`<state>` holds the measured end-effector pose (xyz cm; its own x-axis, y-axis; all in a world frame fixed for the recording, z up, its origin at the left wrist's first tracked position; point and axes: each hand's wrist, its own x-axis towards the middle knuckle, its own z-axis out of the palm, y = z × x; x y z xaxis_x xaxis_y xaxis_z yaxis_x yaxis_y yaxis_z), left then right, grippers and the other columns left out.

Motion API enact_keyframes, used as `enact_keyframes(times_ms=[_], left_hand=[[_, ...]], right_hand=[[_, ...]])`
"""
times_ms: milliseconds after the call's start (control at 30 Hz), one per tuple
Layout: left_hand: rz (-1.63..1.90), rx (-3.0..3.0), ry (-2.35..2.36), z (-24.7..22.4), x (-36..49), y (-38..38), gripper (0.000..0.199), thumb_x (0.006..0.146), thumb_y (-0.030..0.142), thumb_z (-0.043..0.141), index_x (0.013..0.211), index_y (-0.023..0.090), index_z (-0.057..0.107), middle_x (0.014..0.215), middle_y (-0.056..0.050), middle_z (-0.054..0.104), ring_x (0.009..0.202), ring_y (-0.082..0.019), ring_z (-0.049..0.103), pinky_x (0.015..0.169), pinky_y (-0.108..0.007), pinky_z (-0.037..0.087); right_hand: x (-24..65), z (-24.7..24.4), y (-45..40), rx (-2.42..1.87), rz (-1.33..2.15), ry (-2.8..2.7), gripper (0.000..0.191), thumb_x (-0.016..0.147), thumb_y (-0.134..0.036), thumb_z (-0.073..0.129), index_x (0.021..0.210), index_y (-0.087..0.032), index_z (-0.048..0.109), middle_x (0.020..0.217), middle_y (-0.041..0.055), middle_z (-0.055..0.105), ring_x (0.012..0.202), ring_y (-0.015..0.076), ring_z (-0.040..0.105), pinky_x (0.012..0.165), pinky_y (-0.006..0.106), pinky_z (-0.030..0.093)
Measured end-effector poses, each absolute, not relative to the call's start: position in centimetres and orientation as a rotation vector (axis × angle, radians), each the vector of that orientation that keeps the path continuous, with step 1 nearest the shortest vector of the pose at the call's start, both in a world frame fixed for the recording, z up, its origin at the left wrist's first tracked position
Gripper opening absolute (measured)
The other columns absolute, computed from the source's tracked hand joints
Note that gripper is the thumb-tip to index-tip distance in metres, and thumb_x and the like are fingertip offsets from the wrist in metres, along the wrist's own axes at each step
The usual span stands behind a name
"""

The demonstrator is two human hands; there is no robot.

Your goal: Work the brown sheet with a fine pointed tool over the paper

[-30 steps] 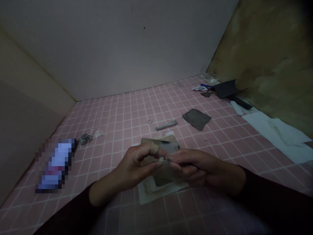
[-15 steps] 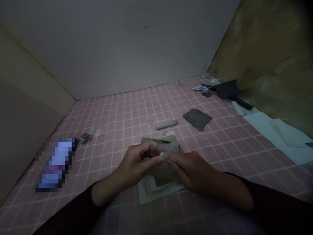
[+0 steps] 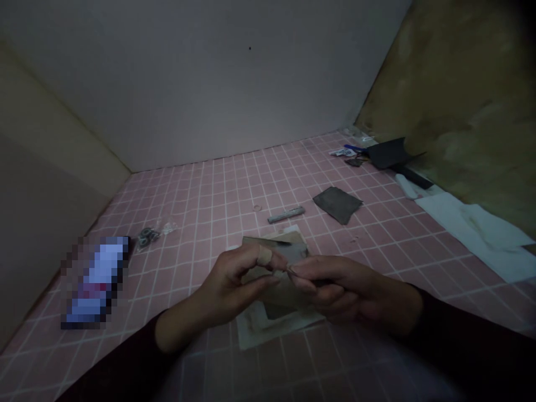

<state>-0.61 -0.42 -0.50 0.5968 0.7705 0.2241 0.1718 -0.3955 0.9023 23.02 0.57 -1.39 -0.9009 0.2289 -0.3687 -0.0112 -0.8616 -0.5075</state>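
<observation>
My left hand [image 3: 240,282], with a tan band round one finger, is curved over a stack of boards and cloth; its fingertips meet those of my right hand [image 3: 339,285]. The right fingers are pinched together on something small and dark that I cannot make out. What lies between the left fingertips is too small to tell. Below both hands, a brownish sheet [image 3: 278,293] rests on a pale cloth [image 3: 251,335] on the pink tiled surface [image 3: 209,223].
Beyond the hands lie a grey roll [image 3: 286,214], a thin ring [image 3: 257,207] and a dark sandpaper-like sheet [image 3: 337,204]. A pixelated device [image 3: 98,279] and small bagged parts [image 3: 146,237] are at left. At right are white paper [image 3: 473,229] and a black scoop-like piece [image 3: 386,153].
My right hand has turned, its fingers now curled in view. The small pale piece between the fingertips no longer shows clearly. The left thumb and fingertips have shifted slightly.
</observation>
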Motion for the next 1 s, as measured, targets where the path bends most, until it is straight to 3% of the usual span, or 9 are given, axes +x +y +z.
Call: enact_keyframes(times_ms=[167,333,433,533,633,733,867,1000], left_hand=[[0.788,1.918,0.811,-0.5,-0.5,-0.4,0.01,0.092,0.022,0.062,0.102,0.019,0.064,0.097,-0.006,0.067,0.091,-0.018,0.064,0.08,-0.029,0.049],[0.799,1.873,0.926,-0.9,-0.2,-0.6,0.015,0.09,0.029,0.066,0.098,0.017,0.065,0.086,-0.004,0.065,0.08,-0.016,0.061,0.071,-0.026,0.048],[0.811,1.787,0.983,-1.4,-0.1,-0.5,0.019,0.087,0.033,0.07,0.095,0.016,0.065,0.08,-0.002,0.063,0.074,-0.014,0.059,0.068,-0.025,0.047],[0.801,1.732,0.957,-1.5,-0.2,-0.4,0.019,0.087,0.033,0.07,0.095,0.016,0.065,0.081,-0.002,0.063,0.074,-0.013,0.059,0.068,-0.024,0.047],[0.784,1.716,0.888,-1.2,-0.4,-0.4,0.016,0.089,0.028,0.068,0.099,0.017,0.065,0.088,-0.003,0.066,0.08,-0.014,0.062,0.072,-0.025,0.049],[0.789,1.787,0.824,-0.7,-0.5,-0.5,0.01,0.09,0.023,0.066,0.098,0.017,0.066,0.093,-0.004,0.067,0.087,-0.015,0.063,0.078,-0.026,0.049],[0.809,1.85,0.745,-0.3,-0.4,-0.5,0.009,0.092,0.019,0.063,0.1,0.018,0.065,0.1,-0.005,0.067,0.092,-0.016,0.064,0.082,-0.027,0.049],[0.801,1.845,0.752,-0.4,-0.5,-0.6,0.011,0.092,0.019,0.062,0.102,0.018,0.065,0.1,-0.006,0.066,0.094,-0.017,0.063,0.083,-0.028,0.049]], right_hand=[[22.4,-1.2,-0.3,-0.774,2.627,-1.129,0.032,0.096,-0.043,0.047,0.073,-0.021,0.047,0.04,-0.0137,0.022,0.032,0.0052,0.011,0.031,0.017,0.012],[22.0,-1.6,-1.1,-0.922,1.459,-2.049,0.033,0.099,-0.031,0.043,0.068,-0.019,0.046,0.058,-0.0047,0.042,0.052,0.009,0.039,0.051,0.024,0.029],[21.9,-1.9,-1.4,-0.902,1.098,-2.217,0.025,0.099,-0.023,0.041,0.076,-0.019,0.048,0.065,-0.0035,0.045,0.057,0.0099,0.042,0.056,0.027,0.028],[22.0,-1.7,-1.2,-0.931,1.363,-2.075,0.032,0.099,-0.031,0.043,0.069,-0.019,0.046,0.06,-0.0047,0.041,0.053,0.0089,0.039,0.051,0.025,0.028],[22.3,-1.3,-0.6,-0.951,2.08,-1.591,0.037,0.097,-0.044,0.045,0.069,-0.02,0.047,0.047,-0.0094,0.031,0.038,0.0063,0.026,0.038,0.02,0.02],[22.7,-1.1,0.2,-0.855,2.581,-1.059,0.029,0.094,-0.04,0.05,0.073,-0.02,0.048,0.043,-0.0136,0.022,0.034,0.0044,0.01,0.031,0.016,0.011],[22.9,-1.3,0.7,-0.666,2.838,-0.783,0.02,0.091,-0.032,0.05,0.074,-0.02,0.049,0.042,-0.0141,0.024,0.032,0.0036,0.005,0.029,0.014,0.011],[22.9,-1.0,0.2,-0.717,2.768,-0.903,0.027,0.093,-0.037,0.049,0.072,-0.02,0.049,0.041,-0.0138,0.024,0.032,0.0037,0.008,0.029,0.015,0.011]])
